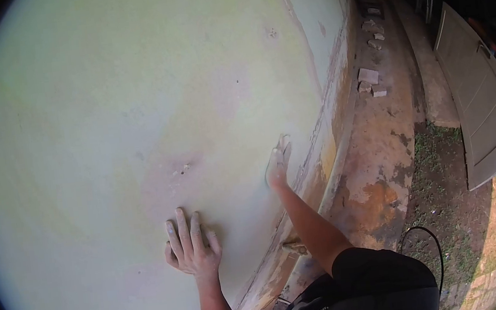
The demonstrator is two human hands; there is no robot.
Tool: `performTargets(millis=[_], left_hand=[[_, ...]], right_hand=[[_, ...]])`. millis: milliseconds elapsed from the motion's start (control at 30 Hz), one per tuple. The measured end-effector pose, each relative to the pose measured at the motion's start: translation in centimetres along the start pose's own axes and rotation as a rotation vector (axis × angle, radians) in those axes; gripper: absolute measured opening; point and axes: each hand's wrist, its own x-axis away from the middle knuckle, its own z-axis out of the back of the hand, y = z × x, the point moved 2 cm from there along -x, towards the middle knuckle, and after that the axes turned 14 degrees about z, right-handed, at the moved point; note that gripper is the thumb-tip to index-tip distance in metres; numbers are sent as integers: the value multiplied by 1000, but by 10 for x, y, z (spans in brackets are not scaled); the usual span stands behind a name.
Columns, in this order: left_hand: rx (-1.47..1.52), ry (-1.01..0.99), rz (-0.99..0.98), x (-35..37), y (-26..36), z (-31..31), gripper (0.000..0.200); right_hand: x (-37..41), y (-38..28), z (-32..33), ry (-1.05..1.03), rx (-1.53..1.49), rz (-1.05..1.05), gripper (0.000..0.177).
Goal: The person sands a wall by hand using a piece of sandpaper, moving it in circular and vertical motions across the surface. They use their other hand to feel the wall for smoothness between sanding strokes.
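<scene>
A pale green-white wall (90, 112), with dull patches and small pits, fills most of the view. My left hand (195, 251) lies flat against it, fingers spread and dusted with pale powder, below a small pitted spot (185, 169). Farther right, my right hand (277, 165) rests on the wall close to its cracked lower edge. I see that hand from the side, its fingers stretched out and whitish with dust. Its palm faces the wall, so anything thin under it is hidden.
A stained concrete walkway (366, 202) runs along the wall's foot. Broken blocks (369, 75) and rubble lie on it farther off. A detached door panel (477, 101) leans at the right, beside a strip of soil and weeds (450, 211). A black cable (438, 249) loops near my body.
</scene>
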Motion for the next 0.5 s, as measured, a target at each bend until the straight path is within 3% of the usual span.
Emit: performTargets(millis=[33, 133, 233, 333, 433, 500], left_hand=[[14, -1, 7, -1, 1, 2, 33], [19, -16, 14, 0, 0, 2, 30], [24, -3, 31, 1, 1, 0, 28], [52, 1, 19, 1, 0, 2, 30], [48, 20, 20, 1, 0, 1, 28], [73, 18, 21, -3, 1, 1, 28]], right_hand=[[-19, 15, 5, 17, 34, -117, 62], [-43, 6, 1, 23, 93, -135, 64], [-7, -87, -14, -101, 55, 174, 62], [75, -154, -20, -360, 194, 314, 63], [79, -122, -14, -397, 177, 329, 61], [33, -74, -11, -211, 81, 255, 63]])
